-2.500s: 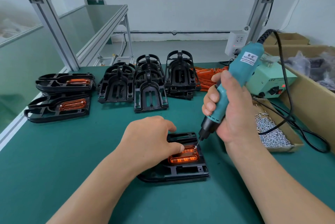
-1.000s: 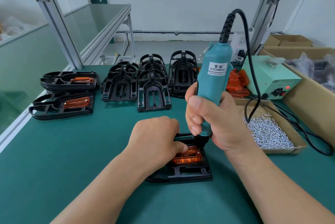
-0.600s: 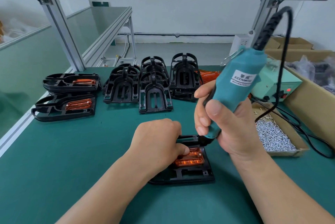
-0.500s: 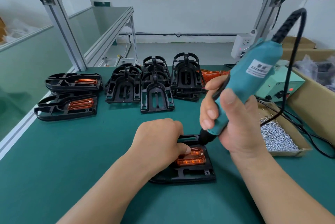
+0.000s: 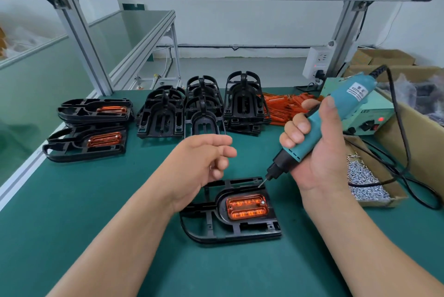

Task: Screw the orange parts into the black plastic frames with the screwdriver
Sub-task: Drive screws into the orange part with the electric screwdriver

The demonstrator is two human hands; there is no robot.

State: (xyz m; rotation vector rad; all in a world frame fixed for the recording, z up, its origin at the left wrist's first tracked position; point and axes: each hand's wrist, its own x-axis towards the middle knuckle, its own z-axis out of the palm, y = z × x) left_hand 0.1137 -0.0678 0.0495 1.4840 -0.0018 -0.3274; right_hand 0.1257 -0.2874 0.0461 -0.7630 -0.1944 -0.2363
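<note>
Far left, near the desk edge: finished frames, two low stacks with orange inserts seated, parked clear of the work zone, presumably as output. Centre rear: empty black frames, piled within reach as stock. Centre: left hand, raised above the work, its fingers loosely curled, holding nothing and touching no part. Below and right of it: frame in work, flat on the desk close to the person, its orange part seated in the recess. A screw head shows at the part's upper right corner; the left end cannot be read. Rear, right of centre: loose orange parts, heaped. Right: right hand, fingers wrapped round the tilted teal screwdriver, bit tip just above the frame's far right edge, apart from the orange part. Far right: screw box just beside that hand, likely for quick pickup; power unit behind. Room: open desk lies left and front of the frame; cord and screw box crowd the right.
</note>
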